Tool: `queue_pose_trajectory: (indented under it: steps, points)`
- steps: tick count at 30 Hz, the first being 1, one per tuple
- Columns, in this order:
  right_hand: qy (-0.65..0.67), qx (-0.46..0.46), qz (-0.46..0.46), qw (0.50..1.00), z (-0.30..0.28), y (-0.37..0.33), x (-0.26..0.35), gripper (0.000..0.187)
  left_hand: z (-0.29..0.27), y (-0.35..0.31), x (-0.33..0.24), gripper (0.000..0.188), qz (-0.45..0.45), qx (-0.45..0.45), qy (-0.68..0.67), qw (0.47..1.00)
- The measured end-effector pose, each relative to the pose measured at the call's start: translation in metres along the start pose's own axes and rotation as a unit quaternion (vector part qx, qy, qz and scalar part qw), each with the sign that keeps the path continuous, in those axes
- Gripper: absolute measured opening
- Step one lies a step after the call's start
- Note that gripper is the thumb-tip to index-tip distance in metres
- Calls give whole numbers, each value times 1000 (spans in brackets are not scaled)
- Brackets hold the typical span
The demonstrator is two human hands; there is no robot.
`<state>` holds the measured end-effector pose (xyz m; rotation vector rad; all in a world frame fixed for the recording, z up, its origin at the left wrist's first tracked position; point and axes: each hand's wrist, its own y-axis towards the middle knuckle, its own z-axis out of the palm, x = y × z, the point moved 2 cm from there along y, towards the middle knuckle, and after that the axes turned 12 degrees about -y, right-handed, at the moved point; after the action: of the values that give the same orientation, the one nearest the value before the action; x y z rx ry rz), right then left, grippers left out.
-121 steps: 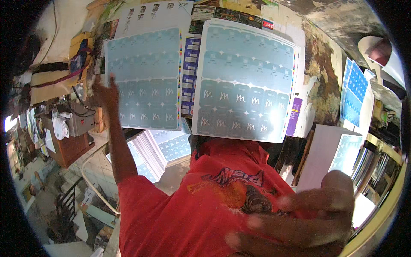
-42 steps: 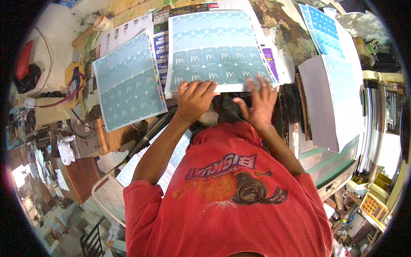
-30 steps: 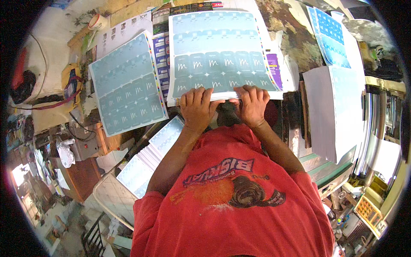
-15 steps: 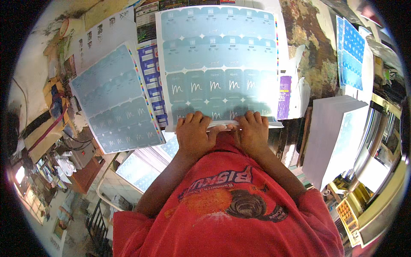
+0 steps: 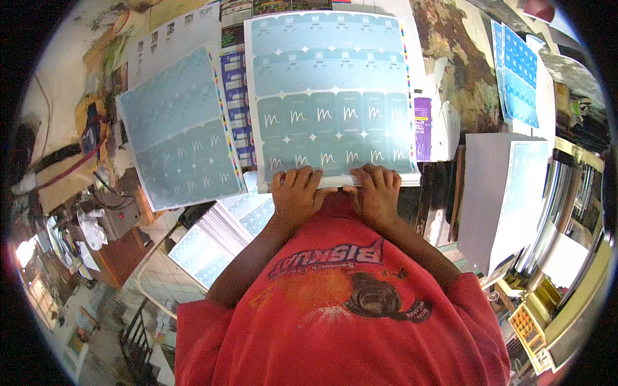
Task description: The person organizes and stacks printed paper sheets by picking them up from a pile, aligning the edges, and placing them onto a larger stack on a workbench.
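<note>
A stack of printed sheets [image 5: 331, 119] in pale blue and teal lies in front of my body, with white script letters on its nearer rows. My left hand [image 5: 297, 194] grips the near edge left of the middle, fingers bent over the top and thumb along the front edge. To its right, my right hand [image 5: 376, 192] holds the same edge in the same way. The two thumbs point toward each other, a small gap apart. How many sheets each hand pinches cannot be made out.
A similar printed sheet [image 5: 181, 132] lies tilted to the left. Further sheets in a pile [image 5: 215, 235] stand lower left. On the right rises a tall paper stack [image 5: 484, 199] beside machine rollers. Blue printed sheets [image 5: 520, 74] hang or lean at the far right.
The near edge of the stack, bent and partly separated before, now lies flatter and more even. Both hands keep hold of it. The whole view has shifted slightly.
</note>
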<state>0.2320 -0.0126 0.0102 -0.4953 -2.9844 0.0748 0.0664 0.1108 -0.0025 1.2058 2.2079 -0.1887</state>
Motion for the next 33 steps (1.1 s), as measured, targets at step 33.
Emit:
queue_pose_trajectory:
  steps: [33]
  points:
    - [726, 200, 220, 620, -39, 283, -204, 43, -82, 215, 205, 48, -360, -67, -688, 627]
